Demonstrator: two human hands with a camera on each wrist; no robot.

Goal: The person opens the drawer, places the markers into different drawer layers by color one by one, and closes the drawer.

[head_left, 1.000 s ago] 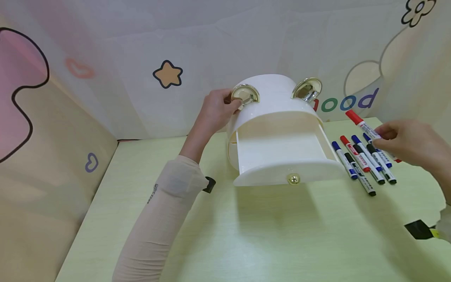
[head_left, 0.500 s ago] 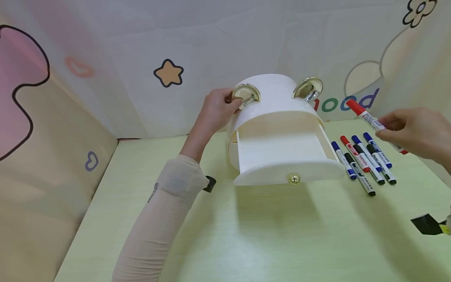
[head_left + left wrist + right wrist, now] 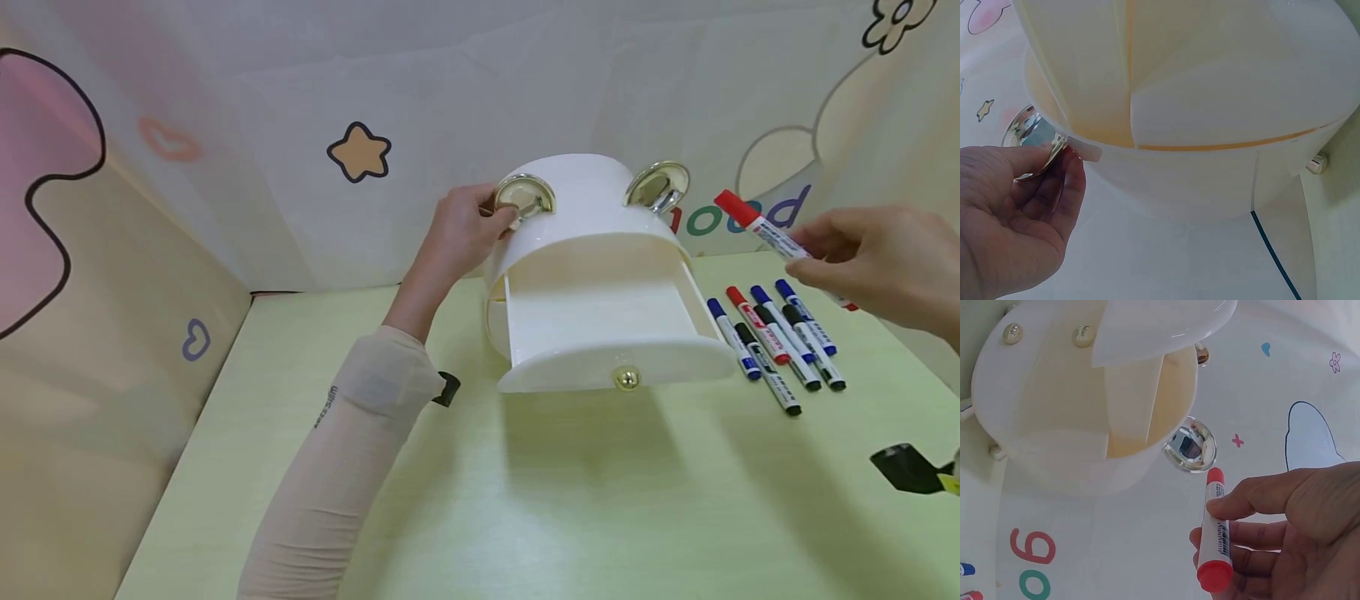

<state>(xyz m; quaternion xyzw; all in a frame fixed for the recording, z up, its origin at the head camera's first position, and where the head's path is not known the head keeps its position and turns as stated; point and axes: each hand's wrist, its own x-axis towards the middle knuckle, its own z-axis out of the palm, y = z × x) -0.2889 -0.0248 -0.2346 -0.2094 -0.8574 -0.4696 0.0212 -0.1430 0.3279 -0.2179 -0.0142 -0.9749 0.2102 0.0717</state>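
A white rounded box (image 3: 585,187) with two gold ear-like discs stands on the table, its upper drawer (image 3: 622,367) pulled out toward me. The drawer's front carries a round gold knob (image 3: 627,378). My left hand (image 3: 468,225) pinches the left gold ear (image 3: 1038,140) between thumb and fingers. In my right hand (image 3: 885,258) a red-capped marker (image 3: 1215,534) is gripped between thumb and fingers, held in the air right of the box and tilted with its cap up to the left. The drawer's visible floor bears nothing.
Several blue, black and red markers (image 3: 772,342) lie side by side on the pale green table (image 3: 525,500), right of the box. A printed cloth backdrop (image 3: 262,167) rises close behind. In the right wrist view, the right gold ear (image 3: 1191,445) is near the marker's cap.
My right hand has lifted the red marker up from the other markers, first a little right, then back left toward the box. My left hand stays on the ear.
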